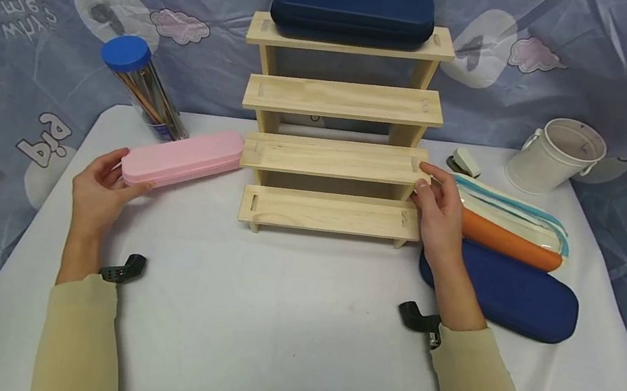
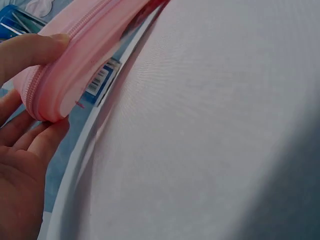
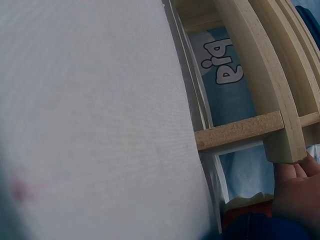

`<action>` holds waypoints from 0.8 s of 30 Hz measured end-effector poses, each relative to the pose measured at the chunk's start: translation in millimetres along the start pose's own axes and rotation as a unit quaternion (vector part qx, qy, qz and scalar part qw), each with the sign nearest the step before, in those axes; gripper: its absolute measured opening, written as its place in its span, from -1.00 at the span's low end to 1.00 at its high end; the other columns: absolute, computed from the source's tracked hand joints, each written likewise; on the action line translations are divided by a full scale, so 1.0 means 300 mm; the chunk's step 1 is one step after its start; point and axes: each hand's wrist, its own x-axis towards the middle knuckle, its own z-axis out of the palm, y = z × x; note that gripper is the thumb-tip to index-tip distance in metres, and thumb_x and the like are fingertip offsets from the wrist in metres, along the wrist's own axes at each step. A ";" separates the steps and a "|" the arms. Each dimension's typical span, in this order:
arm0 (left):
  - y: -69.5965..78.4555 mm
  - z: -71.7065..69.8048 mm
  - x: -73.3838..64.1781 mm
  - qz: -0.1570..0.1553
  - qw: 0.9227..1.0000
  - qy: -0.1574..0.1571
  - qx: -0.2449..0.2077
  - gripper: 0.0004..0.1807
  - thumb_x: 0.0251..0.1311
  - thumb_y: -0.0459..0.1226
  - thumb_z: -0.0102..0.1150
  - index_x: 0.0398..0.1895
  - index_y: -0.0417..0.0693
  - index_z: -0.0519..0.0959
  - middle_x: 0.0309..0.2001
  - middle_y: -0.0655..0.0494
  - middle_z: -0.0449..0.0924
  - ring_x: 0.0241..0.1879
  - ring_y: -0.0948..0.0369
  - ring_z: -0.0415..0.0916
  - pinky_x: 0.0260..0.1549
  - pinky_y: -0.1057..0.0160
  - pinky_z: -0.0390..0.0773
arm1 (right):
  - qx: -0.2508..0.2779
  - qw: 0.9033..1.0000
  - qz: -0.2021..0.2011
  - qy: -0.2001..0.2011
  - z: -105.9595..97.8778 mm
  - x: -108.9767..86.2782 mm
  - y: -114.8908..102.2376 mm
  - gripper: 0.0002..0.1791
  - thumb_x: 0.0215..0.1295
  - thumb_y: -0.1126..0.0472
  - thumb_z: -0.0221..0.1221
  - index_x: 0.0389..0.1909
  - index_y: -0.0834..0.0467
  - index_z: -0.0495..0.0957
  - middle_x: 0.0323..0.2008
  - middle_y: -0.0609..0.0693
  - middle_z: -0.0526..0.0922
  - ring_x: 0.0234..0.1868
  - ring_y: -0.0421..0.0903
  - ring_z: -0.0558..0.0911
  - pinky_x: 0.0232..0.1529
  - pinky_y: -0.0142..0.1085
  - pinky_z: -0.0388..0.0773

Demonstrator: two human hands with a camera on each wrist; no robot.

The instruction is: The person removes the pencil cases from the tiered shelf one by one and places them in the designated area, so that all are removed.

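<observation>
A pink zippered pencil case (image 1: 184, 158) is pinched at its near left end by my left hand (image 1: 98, 192). Its far end reaches the left side of a wooden tiered shelf (image 1: 334, 158). In the left wrist view the thumb lies by the zip of the pencil case (image 2: 75, 55), and the fingers are underneath. My right hand (image 1: 442, 216) grips the right end of the shelf's second board from the bottom. The right wrist view shows those fingers (image 3: 285, 175) against the board's end. A dark blue hard case (image 1: 353, 12) lies on the top board.
Right of the shelf lie a clear and orange pencil pouch (image 1: 512, 239), a navy case (image 1: 519, 293) and a small stapler (image 1: 466, 163). A white bucket (image 1: 553, 158) stands behind them. At the back left leans a blue-lidded clear jar (image 1: 148, 91) of pencils. Patterned cloth surrounds the white table (image 1: 278, 340).
</observation>
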 end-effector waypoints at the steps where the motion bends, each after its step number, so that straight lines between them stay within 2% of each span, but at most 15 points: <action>1: -0.002 -0.002 0.001 -0.002 1.000 -0.002 0.005 -0.11 -0.29 -0.44 0.59 0.27 0.05 0.47 0.25 -0.01 0.42 0.18 0.16 0.42 -0.02 0.46 0.43 | 0.001 1.000 0.000 0.000 0.000 0.000 0.000 -0.60 0.42 0.12 0.10 0.23 0.12 0.44 0.14 0.17 0.47 0.14 -0.01 0.48 0.18 -0.05 0.38; 6: -0.011 -0.009 0.006 -0.005 0.999 -0.012 0.037 -0.09 -0.25 -0.40 0.59 0.31 0.07 0.43 0.27 -0.01 0.40 0.20 0.16 0.40 -0.02 0.47 0.42 | -0.004 1.000 -0.001 0.001 0.000 0.000 -0.002 -0.60 0.42 0.12 0.09 0.23 0.12 0.44 0.15 0.18 0.47 0.15 -0.01 0.48 0.17 -0.07 0.39; 16: -0.046 -0.017 0.016 -0.036 0.993 -0.021 0.113 -0.10 -0.09 -0.29 0.52 0.40 0.17 0.31 0.35 0.07 0.30 0.28 0.20 0.31 0.07 0.46 0.34 | -0.001 1.000 0.003 -0.002 0.003 -0.001 -0.003 -0.59 0.42 0.12 0.10 0.23 0.11 0.44 0.16 0.17 0.46 0.17 0.00 0.47 0.19 -0.01 0.36; 24: -0.058 -0.015 0.016 -0.017 0.990 -0.022 0.142 -0.10 -0.04 -0.30 0.49 0.41 0.19 0.28 0.36 0.07 0.29 0.27 0.19 0.31 0.12 0.41 0.33 | -0.006 1.000 0.000 0.000 0.001 -0.001 -0.002 -0.60 0.43 0.12 0.09 0.23 0.10 0.44 0.15 0.16 0.47 0.16 -0.01 0.47 0.19 -0.01 0.36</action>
